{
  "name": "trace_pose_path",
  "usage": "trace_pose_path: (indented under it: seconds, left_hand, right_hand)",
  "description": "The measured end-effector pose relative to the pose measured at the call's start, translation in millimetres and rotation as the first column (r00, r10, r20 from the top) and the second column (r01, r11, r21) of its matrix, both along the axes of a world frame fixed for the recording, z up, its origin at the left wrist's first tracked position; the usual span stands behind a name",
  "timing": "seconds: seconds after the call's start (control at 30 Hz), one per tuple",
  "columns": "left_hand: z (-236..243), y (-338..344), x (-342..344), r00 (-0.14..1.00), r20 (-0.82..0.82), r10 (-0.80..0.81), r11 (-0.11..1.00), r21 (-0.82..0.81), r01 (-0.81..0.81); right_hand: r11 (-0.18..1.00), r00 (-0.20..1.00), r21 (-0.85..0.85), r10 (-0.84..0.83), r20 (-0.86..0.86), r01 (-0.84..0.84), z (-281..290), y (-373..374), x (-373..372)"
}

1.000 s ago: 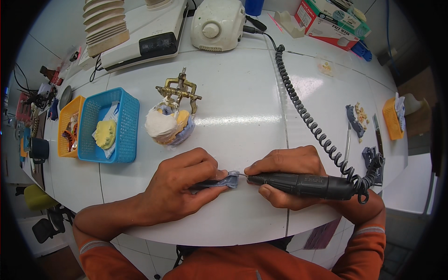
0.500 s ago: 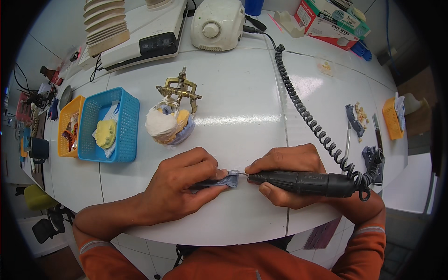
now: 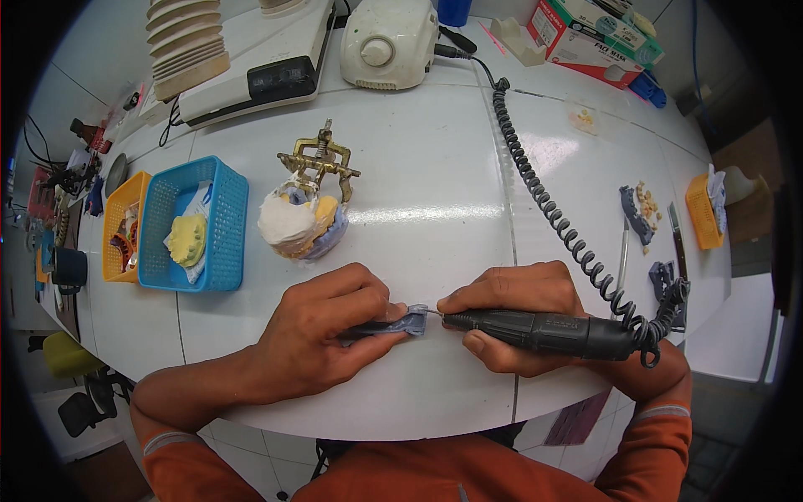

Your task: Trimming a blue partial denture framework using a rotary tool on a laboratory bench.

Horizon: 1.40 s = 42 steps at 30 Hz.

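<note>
Near the table's front edge my left hand (image 3: pixel 322 330) is closed on a small blue-grey piece (image 3: pixel 410 321), thumb below and fingers above. Its kind I cannot make out; most of it hides inside the hand. My right hand (image 3: pixel 514 314) grips a black rotary handpiece (image 3: pixel 544 330) lying nearly level. The thin metal bit reaches left to the piece's end, touching it or very close. A dark coiled cord (image 3: pixel 548 197) runs from the handpiece's back end up to a white control box (image 3: pixel 390 43). Beyond my left hand stands a brass articulator (image 3: pixel 322 163) with a plaster dental model (image 3: pixel 288 224).
At left are a blue basket (image 3: pixel 236 222) holding a yellow dental cast (image 3: pixel 187 240), and an orange basket (image 3: pixel 113 268). Artificial teeth (image 3: pixel 647 203), blue-grey pieces (image 3: pixel 633 213) and a knife (image 3: pixel 677 238) lie at right. A white machine (image 3: pixel 226 96) and mask boxes (image 3: pixel 577 50) stand behind.
Both hands hold almost the same place and grip. The handpiece's back end and the cord beside it have dipped very slightly.
</note>
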<state>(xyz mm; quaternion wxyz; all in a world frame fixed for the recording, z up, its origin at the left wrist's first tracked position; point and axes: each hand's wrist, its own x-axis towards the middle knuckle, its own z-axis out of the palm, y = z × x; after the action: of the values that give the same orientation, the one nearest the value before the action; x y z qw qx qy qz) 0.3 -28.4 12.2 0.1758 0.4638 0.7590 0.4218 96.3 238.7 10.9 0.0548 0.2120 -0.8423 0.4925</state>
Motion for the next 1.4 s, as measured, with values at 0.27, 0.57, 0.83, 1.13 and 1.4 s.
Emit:
trace_pose_path:
  seconds: [0.27, 0.57, 0.83, 1.13, 1.4]
  left_hand:
    - [0.8, 0.6, 1.0, 1.000, 0.003, -0.009, 1.000, 0.016, 0.009]
    - [1.0, 0.7, 0.2, 1.000, -0.004, -0.013, 1.000, 0.012, 0.013]
    - [-0.4, 0.6, 0.7, 1.000, -0.011, -0.012, 0.999, 0.031, 0.013]
    - [-0.2, 0.8, 0.9, 1.000, -0.007, -0.011, 1.000, 0.029, 0.011]
    - [0.8, 0.0, -0.5, 1.000, -0.006, 0.003, 1.000, -0.025, -0.003]
  right_hand:
    - [1.000, 1.000, -0.006, 0.000, -0.004, 0.000, 0.1, -0.8, -1.5]
    - [1.000, 1.000, -0.021, 0.004, -0.002, -0.005, 0.3, -1.1, -0.6]
    - [1.000, 1.000, -0.013, 0.005, 0.004, -0.005, 0.6, -0.7, -1.5]
    - [1.000, 1.000, -0.009, 0.002, 0.022, -0.002, 2.6, -0.7, -1.5]
    - [1.000, 1.000, -0.013, -0.001, 0.024, 0.001, 2.9, -0.9, -2.0]
